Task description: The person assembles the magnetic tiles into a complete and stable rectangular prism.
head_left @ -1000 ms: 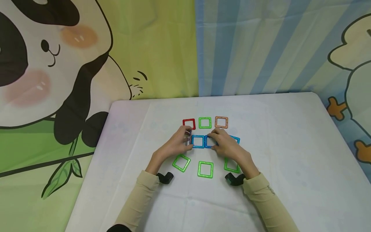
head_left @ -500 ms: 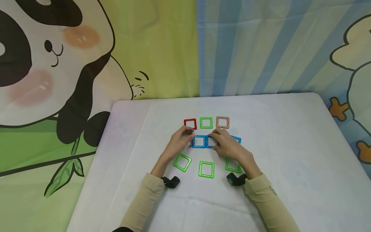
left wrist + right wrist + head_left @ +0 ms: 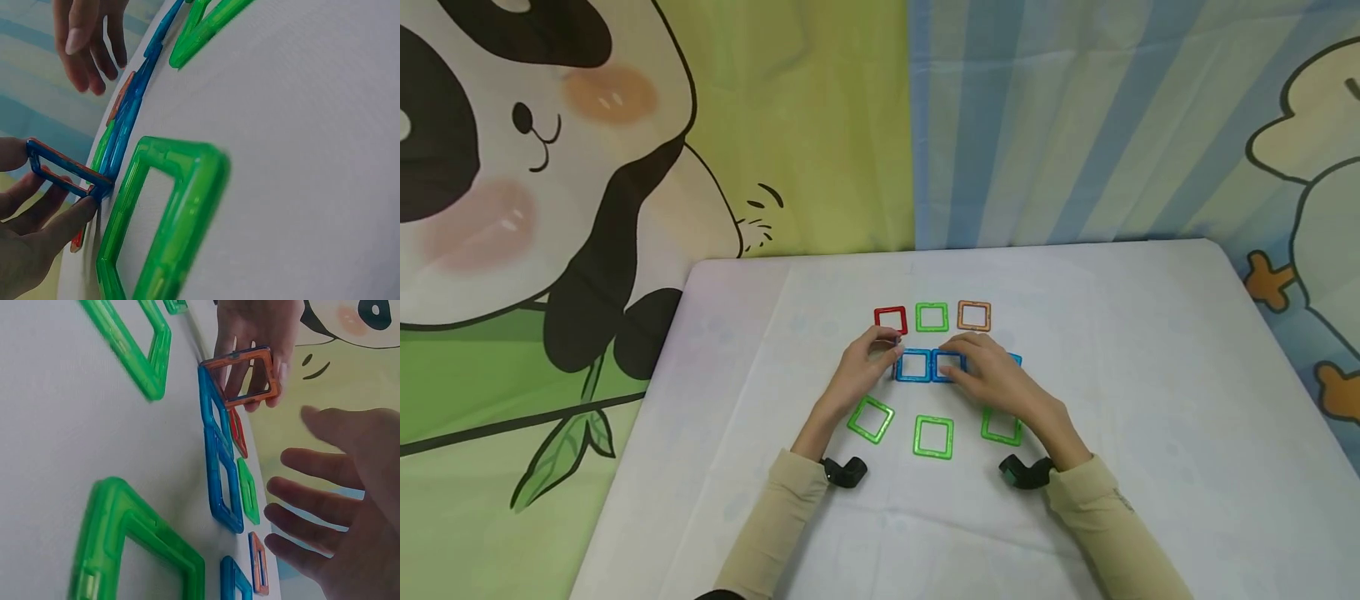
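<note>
My left hand (image 3: 865,372) pinches an upright square magnetic tile frame (image 3: 252,400) between thumb and fingers. The frame looks orange in the right wrist view and mostly blue with an orange edge in the left wrist view. Its lower edge meets the left end of two joined blue square tiles, the left one (image 3: 913,379) and the right one (image 3: 947,379), lying flat. Over the right blue tile hovers my right hand (image 3: 1000,379), fingers loosely spread with nothing between them. A third blue tile (image 3: 1017,360) is partly hidden behind that hand.
Behind lie a red tile (image 3: 890,310), a green tile (image 3: 932,305) and an orange tile (image 3: 974,303). Nearer me are three green tiles: left (image 3: 858,412), middle (image 3: 933,455), right (image 3: 1000,438). All rest on a white-covered table (image 3: 1135,367) against printed curtains.
My left fingers have drawn closer around the upright tile at the end of the blue pair. The right hand has come off the blue tile, its wrist shifting a little right.
</note>
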`<control>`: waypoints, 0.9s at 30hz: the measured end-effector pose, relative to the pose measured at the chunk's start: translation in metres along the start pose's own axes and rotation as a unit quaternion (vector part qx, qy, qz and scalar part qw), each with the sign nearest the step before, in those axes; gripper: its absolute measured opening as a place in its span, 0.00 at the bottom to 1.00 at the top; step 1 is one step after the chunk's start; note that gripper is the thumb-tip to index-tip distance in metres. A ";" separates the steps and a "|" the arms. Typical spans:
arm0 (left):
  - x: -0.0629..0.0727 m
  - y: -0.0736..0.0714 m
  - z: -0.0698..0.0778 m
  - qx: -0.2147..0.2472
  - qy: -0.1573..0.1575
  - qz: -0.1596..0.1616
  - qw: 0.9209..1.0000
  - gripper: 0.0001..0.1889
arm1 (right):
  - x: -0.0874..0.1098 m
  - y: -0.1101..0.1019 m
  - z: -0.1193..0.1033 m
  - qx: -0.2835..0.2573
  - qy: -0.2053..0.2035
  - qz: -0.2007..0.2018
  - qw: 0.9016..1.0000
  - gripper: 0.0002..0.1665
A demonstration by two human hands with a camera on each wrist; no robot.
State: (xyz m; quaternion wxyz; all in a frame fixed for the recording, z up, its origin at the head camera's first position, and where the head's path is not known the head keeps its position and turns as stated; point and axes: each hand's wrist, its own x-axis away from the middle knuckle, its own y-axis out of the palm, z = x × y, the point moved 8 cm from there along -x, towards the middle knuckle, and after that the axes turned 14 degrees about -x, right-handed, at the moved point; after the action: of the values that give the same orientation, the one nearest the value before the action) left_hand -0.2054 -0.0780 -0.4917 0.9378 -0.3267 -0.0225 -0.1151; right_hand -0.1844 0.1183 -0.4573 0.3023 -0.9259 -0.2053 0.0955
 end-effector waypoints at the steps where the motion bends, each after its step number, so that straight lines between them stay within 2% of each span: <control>1: 0.000 0.000 0.000 0.002 -0.001 0.000 1.000 0.20 | 0.001 0.000 -0.001 -0.007 -0.002 0.001 1.000 0.22; 5: 0.000 -0.001 -0.001 0.000 -0.001 0.001 1.000 0.20 | 0.006 0.001 -0.006 -0.018 -0.006 -0.003 1.000 0.23; 12: 0.000 -0.001 0.000 -0.005 0.005 0.006 1.000 0.19 | 0.020 0.010 -0.013 -0.007 -0.024 -0.026 0.999 0.25; 20: 0.000 0.000 0.003 -0.014 0.011 0.005 1.000 0.19 | 0.034 0.028 -0.018 0.025 -0.026 -0.050 0.998 0.26; 27: -0.001 0.000 0.002 -0.011 0.012 -0.002 1.000 0.18 | 0.043 0.039 -0.023 0.065 -0.022 -0.050 0.996 0.28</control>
State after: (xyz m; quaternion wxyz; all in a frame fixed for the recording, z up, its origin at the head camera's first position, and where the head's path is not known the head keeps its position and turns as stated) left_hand -0.2065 -0.0766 -0.4903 0.9343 -0.3350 -0.0103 -0.1211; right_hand -0.1263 0.0964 -0.4649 0.3619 -0.8906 -0.2509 0.1137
